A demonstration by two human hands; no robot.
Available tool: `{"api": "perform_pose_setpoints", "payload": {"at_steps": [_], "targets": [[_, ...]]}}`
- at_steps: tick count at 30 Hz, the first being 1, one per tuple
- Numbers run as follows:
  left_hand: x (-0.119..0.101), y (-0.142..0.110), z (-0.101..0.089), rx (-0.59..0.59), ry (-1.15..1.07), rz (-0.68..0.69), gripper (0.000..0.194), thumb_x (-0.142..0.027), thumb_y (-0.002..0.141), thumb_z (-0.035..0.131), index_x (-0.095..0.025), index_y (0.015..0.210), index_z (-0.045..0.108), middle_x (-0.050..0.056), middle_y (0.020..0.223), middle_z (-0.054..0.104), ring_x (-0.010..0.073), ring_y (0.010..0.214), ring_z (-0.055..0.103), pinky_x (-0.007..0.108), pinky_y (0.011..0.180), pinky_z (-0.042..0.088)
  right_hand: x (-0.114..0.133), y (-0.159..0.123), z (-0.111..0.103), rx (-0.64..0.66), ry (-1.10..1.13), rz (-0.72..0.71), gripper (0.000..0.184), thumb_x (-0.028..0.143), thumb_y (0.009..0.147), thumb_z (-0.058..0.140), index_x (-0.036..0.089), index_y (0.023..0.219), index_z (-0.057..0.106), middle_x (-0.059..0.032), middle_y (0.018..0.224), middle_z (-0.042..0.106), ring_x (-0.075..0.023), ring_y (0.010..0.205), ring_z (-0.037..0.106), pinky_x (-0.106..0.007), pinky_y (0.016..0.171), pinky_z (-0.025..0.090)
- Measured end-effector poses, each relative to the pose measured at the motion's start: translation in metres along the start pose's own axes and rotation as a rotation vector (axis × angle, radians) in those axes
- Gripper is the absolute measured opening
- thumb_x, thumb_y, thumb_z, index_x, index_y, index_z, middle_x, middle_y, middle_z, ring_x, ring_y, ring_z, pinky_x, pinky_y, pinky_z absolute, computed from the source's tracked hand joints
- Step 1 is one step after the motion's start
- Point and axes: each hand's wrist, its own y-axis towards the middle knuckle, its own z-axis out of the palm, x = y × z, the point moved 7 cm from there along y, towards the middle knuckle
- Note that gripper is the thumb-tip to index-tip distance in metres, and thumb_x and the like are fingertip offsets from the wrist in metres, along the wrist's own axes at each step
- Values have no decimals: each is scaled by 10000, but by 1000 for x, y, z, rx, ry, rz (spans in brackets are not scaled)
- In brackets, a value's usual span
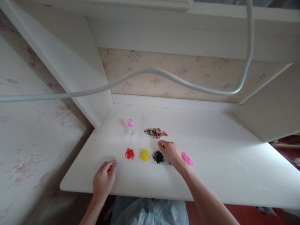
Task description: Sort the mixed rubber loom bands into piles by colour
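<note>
On the white desk lies a mixed heap of small coloured bands. In front of it sit sorted piles: red, yellow, black and pink, with a bit of blue showing under my wrist. My right hand hovers between the mixed heap and the black pile, fingers curled and pinched toward the heap; what they hold is too small to see. My left hand rests on the desk near the front edge, left of the red pile, fingers loosely curled, holding nothing.
A small clear jar with a pink lid stands left of the mixed heap. A white cable hangs across the view in front of the floral back wall. Shelf sides enclose the desk left and right. A plastic bag lies below the desk edge.
</note>
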Motion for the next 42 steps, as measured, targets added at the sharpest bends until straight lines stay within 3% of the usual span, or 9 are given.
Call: {"api": "perform_pose_setpoints", "payload": {"at_steps": [5, 10, 18, 23, 25, 28, 33, 36, 42], "targets": [[4, 1, 2, 61, 12, -57, 298, -456, 859, 443, -248, 866, 656, -23, 790, 663, 123, 672, 602, 228, 639, 448, 48, -25, 4, 3, 101, -278, 387, 375, 938, 337, 249, 780, 667, 6, 691, 660, -103, 616, 553, -212, 546, 234], [4, 1, 1, 66, -19, -66, 313, -465, 855, 438, -245, 861, 661, -20, 793, 667, 128, 687, 606, 229, 647, 452, 67, -23, 8, -4, 119, -300, 381, 371, 929, 360, 247, 751, 672, 5, 681, 658, -105, 588, 536, -226, 525, 196], [8, 1, 3, 102, -102, -93, 343, -498, 839, 449, -236, 872, 667, -8, 815, 672, 146, 738, 608, 253, 696, 467, 66, -12, 7, 19, 189, -242, 331, 343, 888, 422, 250, 716, 689, 8, 644, 646, -108, 573, 540, -214, 509, 225], [5, 4, 0, 130, -216, -105, 355, -502, 833, 468, -207, 863, 663, -1, 792, 673, 151, 710, 608, 252, 670, 474, 34, -37, -16, -97, 446, -187, 366, 357, 910, 385, 226, 745, 684, 26, 583, 594, -90, 522, 493, -189, 509, 283], [-10, 8, -4, 137, -217, -63, 339, -487, 838, 473, -205, 862, 659, 2, 795, 671, 147, 719, 608, 244, 672, 468, 12, -55, -14, -123, 554, -128, 384, 406, 912, 381, 219, 786, 691, 33, 559, 569, -88, 490, 463, -187, 479, 287], [-50, 16, -1, 213, -210, 89, 311, -446, 863, 453, -206, 871, 651, 10, 796, 657, 134, 714, 596, 230, 661, 451, -26, -85, 3, -149, 647, -10, 409, 478, 888, 417, 195, 818, 703, 29, 545, 561, -88, 467, 455, -186, 446, 297], [-123, 38, 27, 346, -99, 329, 311, -387, 892, 406, -213, 836, 657, 19, 814, 659, 123, 719, 590, 223, 693, 443, -81, -126, 31, -262, 622, 196, 453, 530, 865, 436, 180, 871, 724, -9, 620, 651, -112, 521, 556, -178, 523, 410], [-148, 57, 58, 397, 52, 380, 274, -353, 882, 423, -230, 866, 667, 16, 895, 676, 124, 773, 606, 225, 746, 441, -92, -135, 36, -310, 605, 209, 466, 533, 869, 419, 184, 892, 727, -51, 757, 709, -138, 623, 630, -181, 605, 458], [-162, 94, 102, 359, 293, 311, 279, -326, 894, 398, -232, 964, 651, 42, 1046, 646, 151, 874, 611, 243, 734, 433, -83, -134, 35, -368, 508, 146, 461, 500, 899, 381, 197, 915, 728, -57, 755, 715, -123, 594, 637, -172, 577, 437]]}}
